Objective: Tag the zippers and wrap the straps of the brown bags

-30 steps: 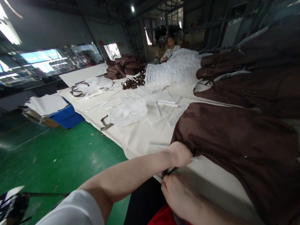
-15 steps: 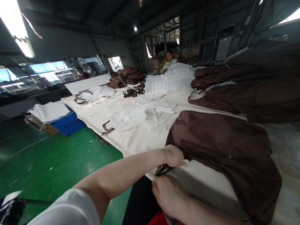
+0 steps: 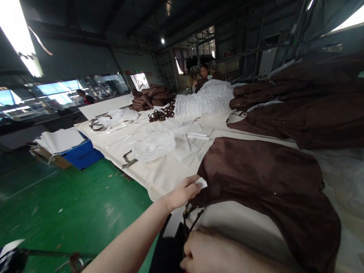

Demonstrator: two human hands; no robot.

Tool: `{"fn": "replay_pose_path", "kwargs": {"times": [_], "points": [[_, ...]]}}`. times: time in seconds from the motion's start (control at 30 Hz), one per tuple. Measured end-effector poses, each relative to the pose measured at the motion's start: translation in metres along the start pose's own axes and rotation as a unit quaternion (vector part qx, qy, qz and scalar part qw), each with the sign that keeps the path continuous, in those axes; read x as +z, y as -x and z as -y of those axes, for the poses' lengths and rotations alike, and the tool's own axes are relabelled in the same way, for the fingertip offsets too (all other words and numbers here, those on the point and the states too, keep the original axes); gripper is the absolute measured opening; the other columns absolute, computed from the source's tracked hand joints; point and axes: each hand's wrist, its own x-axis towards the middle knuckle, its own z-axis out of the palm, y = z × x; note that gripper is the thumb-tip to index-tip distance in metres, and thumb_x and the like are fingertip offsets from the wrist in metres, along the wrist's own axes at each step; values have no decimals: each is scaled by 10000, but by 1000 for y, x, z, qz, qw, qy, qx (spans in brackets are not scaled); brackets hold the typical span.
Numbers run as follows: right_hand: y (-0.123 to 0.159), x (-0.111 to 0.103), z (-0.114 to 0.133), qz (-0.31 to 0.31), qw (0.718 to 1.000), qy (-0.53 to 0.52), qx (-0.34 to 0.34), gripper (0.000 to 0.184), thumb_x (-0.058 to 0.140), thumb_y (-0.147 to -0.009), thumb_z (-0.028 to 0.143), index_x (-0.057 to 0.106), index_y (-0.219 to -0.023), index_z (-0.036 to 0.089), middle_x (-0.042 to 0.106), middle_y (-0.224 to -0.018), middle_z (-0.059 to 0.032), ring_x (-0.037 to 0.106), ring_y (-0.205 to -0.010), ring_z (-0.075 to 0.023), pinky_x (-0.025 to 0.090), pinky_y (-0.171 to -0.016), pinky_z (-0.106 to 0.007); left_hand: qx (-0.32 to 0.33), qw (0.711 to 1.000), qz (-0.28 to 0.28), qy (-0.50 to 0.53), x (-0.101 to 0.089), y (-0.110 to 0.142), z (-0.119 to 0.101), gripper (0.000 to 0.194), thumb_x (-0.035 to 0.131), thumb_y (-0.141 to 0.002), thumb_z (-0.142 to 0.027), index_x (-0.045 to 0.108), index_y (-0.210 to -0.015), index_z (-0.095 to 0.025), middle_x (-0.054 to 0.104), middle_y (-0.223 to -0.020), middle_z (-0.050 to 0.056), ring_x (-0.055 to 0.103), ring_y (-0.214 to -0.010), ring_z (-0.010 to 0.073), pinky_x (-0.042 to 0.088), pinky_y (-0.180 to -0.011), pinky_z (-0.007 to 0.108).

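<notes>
A dark brown bag (image 3: 258, 171) lies spread over the near edge of the table. At its left corner, my left hand (image 3: 183, 192) pinches a small piece of white paper (image 3: 202, 183). Below that corner hangs a thin dark strap (image 3: 193, 222) with metal fittings. My right hand (image 3: 204, 250) is closed around the lower part of the strap, close to my body; its fingertips are partly hidden. A pale strip (image 3: 172, 224) shows beneath my left wrist, beside the table edge.
Brown bags (image 3: 314, 113) are piled at the right. Clear plastic (image 3: 153, 145), white sheets and bundled small straps (image 3: 161, 113) cover the table further off. A person (image 3: 202, 79) is behind a stack of plastic bags (image 3: 204, 99). A blue box (image 3: 82, 155) stands on the green floor.
My left hand has moved left and up, away from my right hand, with the white paper in it. My right hand has dropped slightly, and more of the strap shows.
</notes>
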Motion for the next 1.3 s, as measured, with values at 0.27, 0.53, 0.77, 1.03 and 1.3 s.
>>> {"fn": "replay_pose_path", "kwargs": {"times": [0.27, 0.53, 0.77, 1.03, 1.3], "points": [[-24, -9, -25, -107, 824, -556, -22, 289, 709, -710, 422, 650, -818, 160, 549, -535, 47, 493, -466, -90, 407, -480, -200, -135, 970, -111, 171, -28, 110, 31, 296, 610, -813, -419, 456, -815, -167, 400, -563, -83, 308, -445, 42, 198, -439, 183], [-34, -14, -33, -288, 631, -719, 32, 376, 877, -564, 383, 667, -780, 158, 613, -683, 6, 571, -582, -98, 491, -558, -210, -134, 968, -189, 94, -18, 157, 50, 381, 672, -787, -485, 535, -724, -135, 546, -642, -17, 439, -565, 75, 327, -529, 189], [-37, -6, -33, -274, 632, -724, 35, 373, 872, -584, 379, 665, -812, 167, 636, -699, 6, 608, -607, -105, 509, -579, -206, -75, 961, -221, -148, -13, 166, 46, 276, 577, -876, -387, 596, -718, -161, 619, -686, 7, 540, -636, 114, 412, -636, 214], [-37, -2, -29, -262, 727, -635, 3, 387, 802, -657, 459, 660, -818, 137, 645, -635, -17, 600, -567, -124, 491, -555, -235, -52, 947, -186, -256, -9, 162, 37, 207, 568, -883, -334, 609, -745, -186, 643, -697, 11, 562, -625, 121, 406, -615, 217], [-42, 9, -28, -227, 763, -605, 15, 438, 784, -631, 529, 708, -815, 138, 637, -583, -16, 590, -543, -144, 487, -546, -264, -67, 961, -200, -181, 6, 148, 44, 248, 583, -866, -376, 611, -737, -167, 615, -667, 4, 538, -610, 113, 399, -592, 202]]}}
